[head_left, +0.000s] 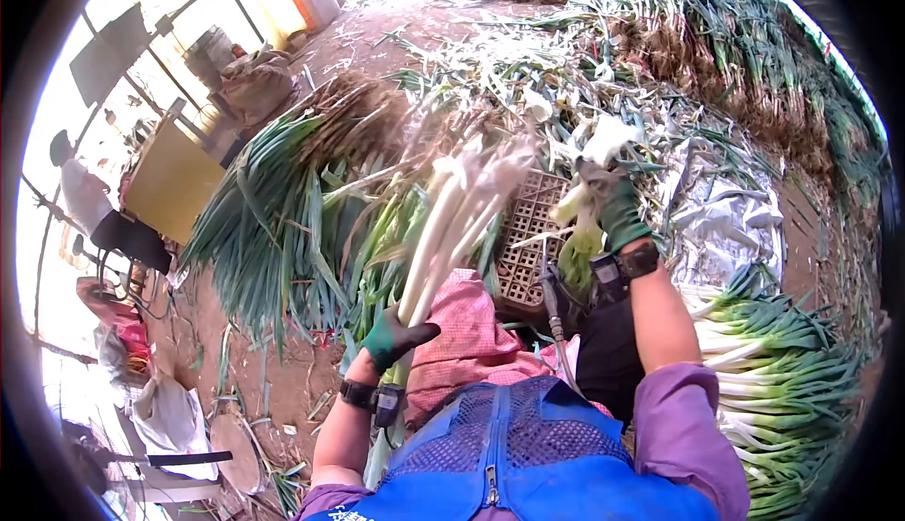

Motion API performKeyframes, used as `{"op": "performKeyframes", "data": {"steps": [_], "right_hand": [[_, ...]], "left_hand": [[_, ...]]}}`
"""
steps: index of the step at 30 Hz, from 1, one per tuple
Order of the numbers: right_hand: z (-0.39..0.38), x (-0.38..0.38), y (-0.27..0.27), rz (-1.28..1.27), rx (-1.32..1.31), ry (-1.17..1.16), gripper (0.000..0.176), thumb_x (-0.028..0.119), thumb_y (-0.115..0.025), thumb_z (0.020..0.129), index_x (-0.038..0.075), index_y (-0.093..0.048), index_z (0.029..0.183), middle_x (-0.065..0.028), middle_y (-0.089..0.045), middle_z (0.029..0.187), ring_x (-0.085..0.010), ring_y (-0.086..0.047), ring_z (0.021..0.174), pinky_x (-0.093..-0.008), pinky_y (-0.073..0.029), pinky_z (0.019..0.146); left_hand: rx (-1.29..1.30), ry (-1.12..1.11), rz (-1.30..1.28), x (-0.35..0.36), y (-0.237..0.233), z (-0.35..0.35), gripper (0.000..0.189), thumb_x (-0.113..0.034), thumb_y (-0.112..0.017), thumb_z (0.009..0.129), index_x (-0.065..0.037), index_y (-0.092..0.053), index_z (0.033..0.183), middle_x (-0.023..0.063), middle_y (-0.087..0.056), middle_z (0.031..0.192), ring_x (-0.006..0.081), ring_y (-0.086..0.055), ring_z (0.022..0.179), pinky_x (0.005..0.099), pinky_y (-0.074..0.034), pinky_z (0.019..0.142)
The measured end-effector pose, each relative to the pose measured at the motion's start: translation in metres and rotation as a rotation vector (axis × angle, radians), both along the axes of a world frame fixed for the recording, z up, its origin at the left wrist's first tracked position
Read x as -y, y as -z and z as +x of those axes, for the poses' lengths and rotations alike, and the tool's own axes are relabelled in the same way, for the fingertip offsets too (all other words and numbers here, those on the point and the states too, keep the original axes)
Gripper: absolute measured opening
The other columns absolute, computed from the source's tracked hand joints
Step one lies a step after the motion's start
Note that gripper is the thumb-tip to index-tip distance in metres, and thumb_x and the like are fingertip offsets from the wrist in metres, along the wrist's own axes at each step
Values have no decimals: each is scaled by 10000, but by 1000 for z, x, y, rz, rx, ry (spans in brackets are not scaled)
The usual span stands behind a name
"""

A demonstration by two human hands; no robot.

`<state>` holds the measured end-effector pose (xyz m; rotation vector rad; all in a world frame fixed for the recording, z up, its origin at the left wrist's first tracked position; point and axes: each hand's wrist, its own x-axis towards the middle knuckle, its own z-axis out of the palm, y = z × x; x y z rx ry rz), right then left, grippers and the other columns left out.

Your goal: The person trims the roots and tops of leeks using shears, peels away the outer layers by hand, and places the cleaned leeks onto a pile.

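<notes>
Left hand [394, 337], green glove, grip closed around a bunch of scallions [451, 229] low on the white shafts. Root ends point up and away and are blurred. The bunch sits over the lap, above a pink cloth [467, 318] and just beside a plastic crate [530, 238].

Right hand [617, 205], also gloved, is raised over the crate. Its grip is closed on what looks like a single scallion [603, 142], with a pale end above the fist and limp yellow-green leaf below. Detail there is soft, hard to be sure.

Handling, judged: the bunch is light. White shafts are firm but snap if bent hard, and the peeled skin is probably slick, so a full wrap around the shafts is the safe hold. Green tops are floppy and bruise or tear, so a poor place to hold.

Around: an untrimmed scallion heap [273, 210] on the left, a cleaned stack [773, 370] on the right, and peelings all over the dirt floor [273, 380].
</notes>
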<state>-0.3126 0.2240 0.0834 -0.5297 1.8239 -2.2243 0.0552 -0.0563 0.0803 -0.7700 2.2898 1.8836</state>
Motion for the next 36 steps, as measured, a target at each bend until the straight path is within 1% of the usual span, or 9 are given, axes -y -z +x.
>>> {"op": "performKeyframes", "data": {"steps": [4,7,9,11,17,23,27,28,36], "right_hand": [[51,18,-29,601,-186,-83,251,150,-659,939,-31,-641,1112,-104,-711,1000,-138,-686,887,-220,-591,773],[60,49,-22,206,-116,-262,257,121,-748,867,-14,-645,1061,-93,-712,977,-169,-694,892,-253,-596,807],[62,67,-16,-367,487,-356,325,87,-781,829,-24,-635,1097,-135,-714,1052,-220,-700,939,-297,-581,925],[61,69,-9,-231,269,-380,365,133,-773,860,-31,-640,1158,-133,-725,1073,-228,-699,947,-306,-559,923],[69,60,-33,286,-375,-324,433,305,-749,901,6,-662,1202,-119,-737,1055,-227,-688,955,-320,-528,866],[84,58,-57,1046,-304,-216,493,392,-720,905,29,-648,1232,-154,-726,1038,-283,-693,979,-383,-530,911],[79,50,-33,1048,-404,148,319,339,-714,853,79,-653,1028,-200,-691,1011,-382,-696,854,-475,-558,757],[69,50,-1,984,-683,295,254,283,-706,827,88,-623,967,-205,-683,949,-394,-686,800,-509,-544,682],[11,27,43,1250,-754,406,334,307,-708,825,100,-625,1073,-196,-690,926,-381,-696,849,-512,-546,699]], "left_hand": [[-35,31,65,-8,-3,-7,494,-193,-884,735,-20,-647,1133,4,-660,931,95,-610,802,265,-512,729],[-62,71,46,-17,3,-9,465,-182,-887,733,-18,-648,1097,-1,-654,883,95,-607,766,267,-512,713],[4,117,13,-21,2,-9,456,-183,-890,734,-25,-647,1087,-8,-647,887,90,-604,761,258,-507,697],[51,135,35,-23,-4,-7,624,-309,-893,716,-14,-647,1208,11,-667,904,132,-629,762,287,-533,696],[7,151,23,-25,-1,-8,469,-205,-882,738,-25,-656,1107,5,-658,900,96,-625,794,258,-518,717],[86,136,-20,-33,6,-15,548,-257,-897,711,-16,-652,1137,21,-670,929,110,-631,817,278,-530,753],[122,186,8,-47,-24,-22,603,-294,-893,710,-14,-647,1184,34,-675,950,122,-632,815,287,-536,763],[55,191,-16,-51,-15,-24,630,-222,-856,757,-7,-601,1292,27,-685,904,103,-632,761,266,-536,701],[24,269,-21,-64,-16,-46,593,-246,-837,739,-31,-631,1252,55,-682,869,131,-633,779,295,-537,738]]}}
